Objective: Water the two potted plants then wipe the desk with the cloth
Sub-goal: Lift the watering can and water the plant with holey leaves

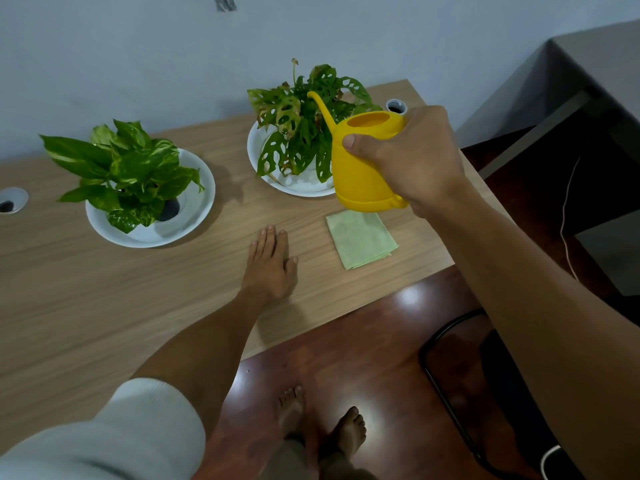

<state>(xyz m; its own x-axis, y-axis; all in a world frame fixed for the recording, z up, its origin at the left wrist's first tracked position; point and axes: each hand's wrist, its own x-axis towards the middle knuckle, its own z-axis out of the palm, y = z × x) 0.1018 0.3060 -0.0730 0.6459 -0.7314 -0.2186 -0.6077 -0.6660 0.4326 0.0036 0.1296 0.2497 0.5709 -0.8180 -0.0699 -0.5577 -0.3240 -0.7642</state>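
Observation:
My right hand (pixel 412 157) grips a yellow watering can (pixel 360 168) held in the air above the desk, its thin spout reaching up into the leaves of the right plant with holed leaves (pixel 298 129). That plant stands in a white dish (pixel 256 147). Further left, the variegated plant (pixel 128 168) sits in its own white dish (pixel 194 216). A folded pale green cloth (pixel 360 239) lies flat on the wooden desk (pixel 104 299) just below the can. My left hand (pixel 272 261) rests flat on the desk, fingers together, left of the cloth.
The desk has a round cable hole at the left (pixel 12 200) and another at the back right (pixel 396 106). A white wall runs behind. A black chair frame (pixel 446 368) and dark red floor lie at the right, with bare feet below.

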